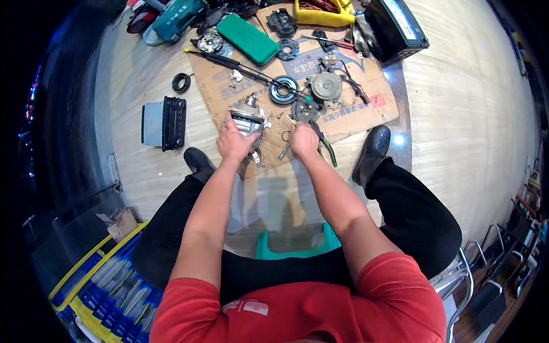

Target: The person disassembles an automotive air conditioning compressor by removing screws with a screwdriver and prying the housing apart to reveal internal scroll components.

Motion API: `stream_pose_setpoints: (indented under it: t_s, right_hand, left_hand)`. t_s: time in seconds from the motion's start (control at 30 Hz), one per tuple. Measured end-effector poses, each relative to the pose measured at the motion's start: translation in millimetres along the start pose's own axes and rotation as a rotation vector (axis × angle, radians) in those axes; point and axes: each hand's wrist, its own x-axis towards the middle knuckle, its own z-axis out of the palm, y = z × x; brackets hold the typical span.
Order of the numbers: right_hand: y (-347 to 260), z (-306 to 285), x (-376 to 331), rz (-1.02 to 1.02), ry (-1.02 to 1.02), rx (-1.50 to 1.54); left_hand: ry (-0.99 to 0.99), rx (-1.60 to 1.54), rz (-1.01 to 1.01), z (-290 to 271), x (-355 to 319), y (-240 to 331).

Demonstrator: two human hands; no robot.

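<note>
My left hand (233, 142) wraps round a silver metal part (247, 124) that looks like a car air-conditioning compressor, resting on the cardboard (349, 128). To its right, my right hand (303, 140) is closed, with a small pale tip showing past the fingers; the rest of what it holds is hidden. Green-handled pliers (327, 146) lie against that hand's right side. A thin dark ring (285, 136) and a short metal rod (283, 151) lie at its left. Just beyond are a round dark plate (306, 111), a grooved pulley (283, 90) and a round metal coil (326, 87).
A green case (247, 40), a yellow tray (325, 14), a black battery (394, 28) and a screwdriver (337, 42) lie at the back. A long black rod (246, 71) crosses the cardboard. At left are a car radio (164, 124) and a black ring (181, 83). A green stool (298, 251) is under me.
</note>
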Motion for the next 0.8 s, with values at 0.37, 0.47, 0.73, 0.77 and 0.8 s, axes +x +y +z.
stream_pose_setpoints:
  t_s: [0.37,0.47,0.73,0.77,0.8]
  right_hand:
    - [-39.6,-0.3,28.2,-0.149,0.002,0.223]
    - [-58.0,2.6,41.4,0.088,-0.383,0.697]
    - [-33.6,52.4,18.2,0.261,0.058,1.133]
    - [-32.5,56.7,19.1,0.263,0.131,1.139]
    - [-30.9,60.4,19.3,0.263,0.154,1.062]
  left_hand:
    - [0.227,-0.072,0.239,23.0,-48.8,-23.7]
    - [0.241,-0.008,0.295,34.4,-65.6,-21.7]
    - [0.282,0.058,0.586,50.7,-78.0,-17.1]
    - [0.272,0.064,0.588,48.8,-77.9,-17.4]
    - [0.263,0.071,0.592,48.0,-77.7,-17.3]
